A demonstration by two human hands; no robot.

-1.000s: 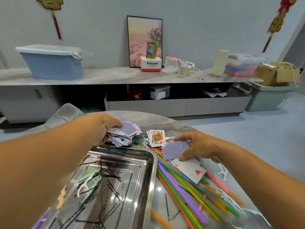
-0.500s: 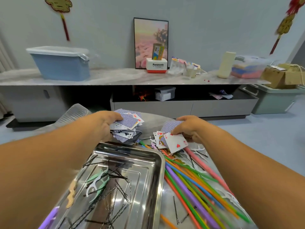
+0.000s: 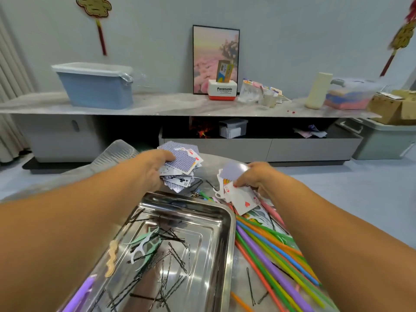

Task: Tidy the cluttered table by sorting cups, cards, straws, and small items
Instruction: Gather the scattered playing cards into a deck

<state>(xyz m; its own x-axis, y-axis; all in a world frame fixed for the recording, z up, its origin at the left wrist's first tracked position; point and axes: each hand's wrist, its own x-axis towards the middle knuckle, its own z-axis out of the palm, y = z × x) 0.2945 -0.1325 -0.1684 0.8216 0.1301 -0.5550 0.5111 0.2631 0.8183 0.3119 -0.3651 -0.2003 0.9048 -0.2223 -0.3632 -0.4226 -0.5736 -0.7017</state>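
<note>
My left hand grips a messy stack of blue-backed playing cards above the far side of the round table. My right hand pinches a few more cards, one a red heart card, just above the straws. Several coloured straws lie fanned out on the table to the right of a steel tray. The tray holds several black hairpins and floss picks.
A clear plastic container sits at the table's far left edge. Loose hairpins and white floss picks lie among the straws. Behind the table a long low cabinet carries a blue bin, boxes and a framed picture.
My right hand lifted its cards off the straws and carried them up and left, closer to the left hand's stack. The left hand raised its stack slightly.
</note>
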